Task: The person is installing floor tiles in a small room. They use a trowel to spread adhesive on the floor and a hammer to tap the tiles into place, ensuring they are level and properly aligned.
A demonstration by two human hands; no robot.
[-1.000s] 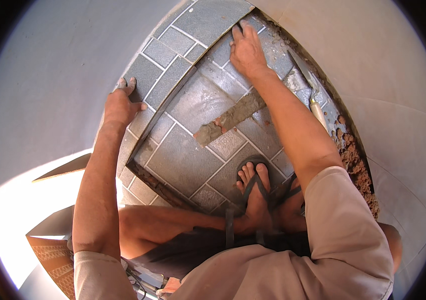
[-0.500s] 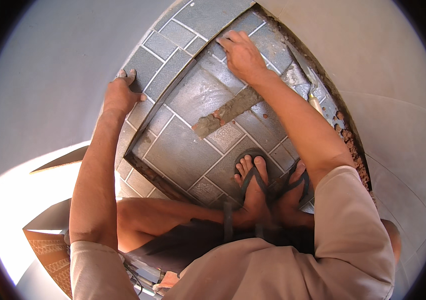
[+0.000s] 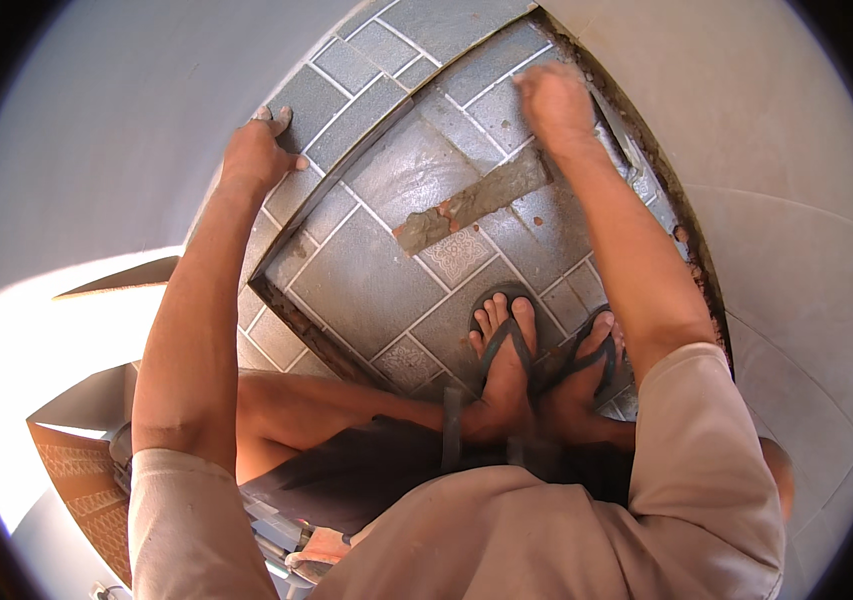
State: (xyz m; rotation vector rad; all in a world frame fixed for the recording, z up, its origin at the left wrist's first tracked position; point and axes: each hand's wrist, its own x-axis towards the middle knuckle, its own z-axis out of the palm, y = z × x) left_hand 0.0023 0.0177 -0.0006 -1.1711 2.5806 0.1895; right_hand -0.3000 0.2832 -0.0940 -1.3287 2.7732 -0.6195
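My left hand [image 3: 258, 155] rests at the outer edge of a raised grey tiled ledge [image 3: 358, 120], its thumb and fingers spread and pressed on the surface. My right hand [image 3: 556, 103] hovers near the far right of the sunken tiled floor [image 3: 366, 290]; its fingers are curled and smeared by motion, and I cannot make out anything in them. A narrow strip coated with grey mortar [image 3: 486, 200] lies across the floor tiles, below and left of my right hand. Beside my right forearm a trowel blade [image 3: 618, 135] shows in part, its handle hidden by the arm.
My feet in dark flip-flops [image 3: 506, 330] stand on the tiles. A rough gap with reddish rubble [image 3: 683, 236] runs along the right edge, beside a beige tiled surface [image 3: 776, 240]. A pale wall [image 3: 96, 150] rises at the left. A brown patterned box [image 3: 76, 480] sits lower left.
My right hand has left the ledge's inner edge and swung to the right, its forearm now covering the trowel handle. My left hand stays on the ledge. The view has shifted slightly.
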